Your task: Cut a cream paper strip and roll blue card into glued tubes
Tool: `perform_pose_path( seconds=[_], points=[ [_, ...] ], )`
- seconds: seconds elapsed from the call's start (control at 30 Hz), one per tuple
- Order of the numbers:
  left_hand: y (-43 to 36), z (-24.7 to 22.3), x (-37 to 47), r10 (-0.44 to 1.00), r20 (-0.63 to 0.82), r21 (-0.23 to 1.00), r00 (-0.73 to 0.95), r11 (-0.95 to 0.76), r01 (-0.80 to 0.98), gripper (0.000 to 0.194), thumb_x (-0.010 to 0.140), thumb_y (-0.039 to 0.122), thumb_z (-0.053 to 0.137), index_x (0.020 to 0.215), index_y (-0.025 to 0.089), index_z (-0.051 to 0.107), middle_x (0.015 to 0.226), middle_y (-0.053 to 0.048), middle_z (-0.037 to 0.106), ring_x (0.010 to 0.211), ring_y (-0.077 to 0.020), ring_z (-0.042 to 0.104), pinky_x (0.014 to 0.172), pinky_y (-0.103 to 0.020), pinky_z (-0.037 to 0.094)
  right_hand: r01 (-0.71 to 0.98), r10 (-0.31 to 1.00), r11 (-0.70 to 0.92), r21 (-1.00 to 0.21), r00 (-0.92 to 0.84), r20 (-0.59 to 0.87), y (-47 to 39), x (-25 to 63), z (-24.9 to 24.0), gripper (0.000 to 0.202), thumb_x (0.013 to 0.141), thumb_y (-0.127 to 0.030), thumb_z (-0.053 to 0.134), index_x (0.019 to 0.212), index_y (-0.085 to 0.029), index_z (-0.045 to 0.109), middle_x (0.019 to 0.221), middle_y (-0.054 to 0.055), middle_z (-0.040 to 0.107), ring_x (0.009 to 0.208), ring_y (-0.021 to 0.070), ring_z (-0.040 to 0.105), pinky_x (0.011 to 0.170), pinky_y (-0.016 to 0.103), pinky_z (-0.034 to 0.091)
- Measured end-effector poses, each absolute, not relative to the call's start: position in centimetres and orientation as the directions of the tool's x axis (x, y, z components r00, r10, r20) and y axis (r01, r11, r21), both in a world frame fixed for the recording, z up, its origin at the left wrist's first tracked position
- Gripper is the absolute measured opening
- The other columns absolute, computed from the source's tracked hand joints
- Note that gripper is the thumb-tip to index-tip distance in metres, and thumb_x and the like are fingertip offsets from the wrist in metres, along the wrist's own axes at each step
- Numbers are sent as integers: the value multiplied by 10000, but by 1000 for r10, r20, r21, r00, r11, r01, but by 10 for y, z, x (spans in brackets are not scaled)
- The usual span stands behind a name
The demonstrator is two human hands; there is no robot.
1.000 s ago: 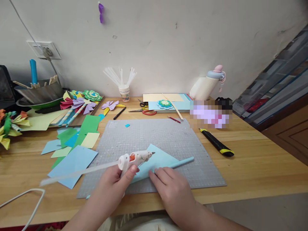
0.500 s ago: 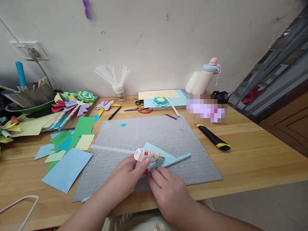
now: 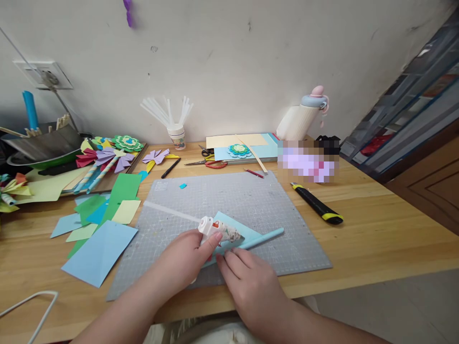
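Note:
My left hand (image 3: pixel 188 258) is closed around the handle of a white patterned glue gun (image 3: pixel 228 232). A long translucent glue stick (image 3: pixel 172 211) sticks out of its back, and its nozzle points right, just over a sheet of light blue paper (image 3: pixel 235 220). That sheet lies slantwise on the grey cutting mat, its near edge rolled into a thin tube (image 3: pixel 270 235). My right hand (image 3: pixel 253 282) has its fingers pressed together on the rolled edge, holding it at the mat's near side. The fingertips of the right hand are partly hidden.
The cutting mat (image 3: pixel 172 191) covers the table's middle. A box cutter (image 3: pixel 317 203) lies to the right, with a pencil (image 3: pixel 254 173) and scissors (image 3: pixel 210 164) behind. Coloured paper pieces (image 3: pixel 100 253) and paper flowers (image 3: pixel 114 160) lie left. A paper cup (image 3: pixel 177 137) holds glue sticks.
My left hand has shifted the glue gun slightly left and turned it, so the glue stick's rear end now sits higher. My right hand stays on the rolled paper.

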State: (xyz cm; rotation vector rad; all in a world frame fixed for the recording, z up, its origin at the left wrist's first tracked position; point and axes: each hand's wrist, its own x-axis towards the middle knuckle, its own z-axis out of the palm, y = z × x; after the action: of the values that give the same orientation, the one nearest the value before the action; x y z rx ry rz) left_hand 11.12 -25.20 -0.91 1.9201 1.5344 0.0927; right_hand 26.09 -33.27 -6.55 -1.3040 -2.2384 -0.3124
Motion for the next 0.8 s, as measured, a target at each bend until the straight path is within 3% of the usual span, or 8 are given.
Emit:
perform_pose_path(
  seconds=[0.47, 0.8],
  points=[
    [-261, 2, 79, 910, -316, 447, 270, -109, 888, 629, 827, 711, 294, 620, 204, 603, 630, -46, 597, 604, -218, 535, 579, -304, 352, 850, 701, 523, -60, -389, 597, -334, 261, -69, 285, 883, -49, 419, 1024, -76, 666, 838, 107, 671, 834, 227, 583, 690, 337, 473],
    [-267, 8, 60, 902, -383, 299, 202, -86, 950, 678, 815, 739, 241, 638, 185, 588, 676, -66, 600, 662, -225, 533, 608, -319, 328, 846, 709, 530, -66, -398, 582, -334, 263, -69, 278, 850, -40, 473, 1060, -66, 653, 855, 102, 668, 846, 234, 589, 706, 328, 461]
  ],
)
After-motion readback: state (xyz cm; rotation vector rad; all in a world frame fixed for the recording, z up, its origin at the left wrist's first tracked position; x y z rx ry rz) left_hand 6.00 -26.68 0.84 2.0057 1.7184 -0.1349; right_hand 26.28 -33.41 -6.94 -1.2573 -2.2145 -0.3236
